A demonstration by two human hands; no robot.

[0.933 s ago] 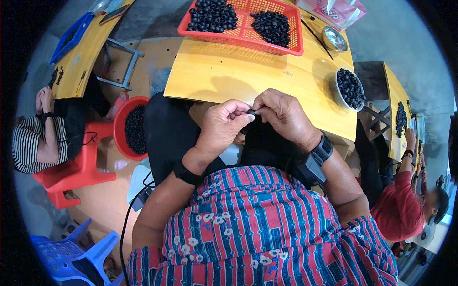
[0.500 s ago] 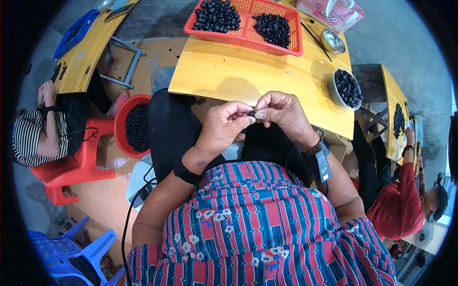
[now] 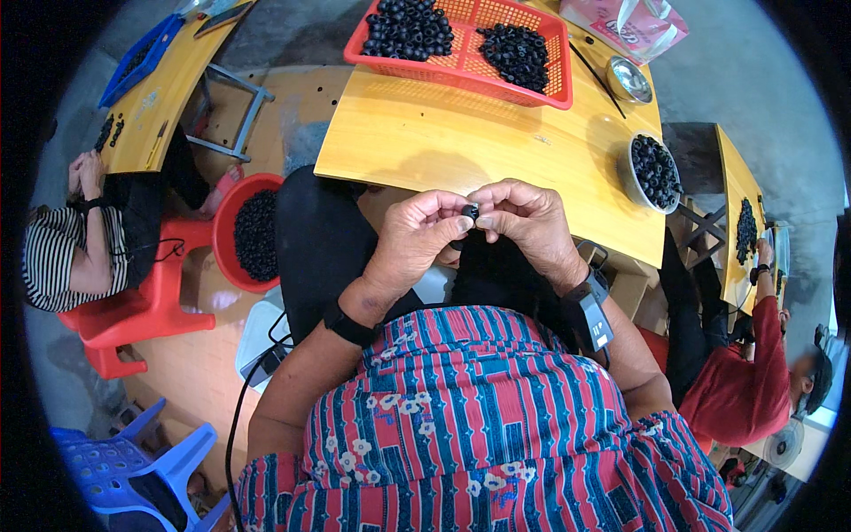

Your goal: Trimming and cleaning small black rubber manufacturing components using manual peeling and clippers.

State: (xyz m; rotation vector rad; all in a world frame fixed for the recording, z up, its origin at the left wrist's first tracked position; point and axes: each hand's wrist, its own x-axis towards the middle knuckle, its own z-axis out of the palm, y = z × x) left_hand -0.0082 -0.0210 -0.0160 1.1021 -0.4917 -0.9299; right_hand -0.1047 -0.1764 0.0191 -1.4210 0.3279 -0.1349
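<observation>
Here, one small black ring [image 3: 470, 211] pinched between the fingertips of the left hand [image 3: 417, 238] and right hand [image 3: 525, 223], both closed on it, just above the near edge of the yellow table [image 3: 461, 146]. Beyond, one red basket [image 3: 461, 40] with two heaps of black rings, one white bowl [image 3: 654, 170] of the same, one small steel dish [image 3: 628, 80]; to the left, one red tub [image 3: 253, 232]. Since half a second ago, hands hardly shifted, ring kept between the same fingertips.
</observation>
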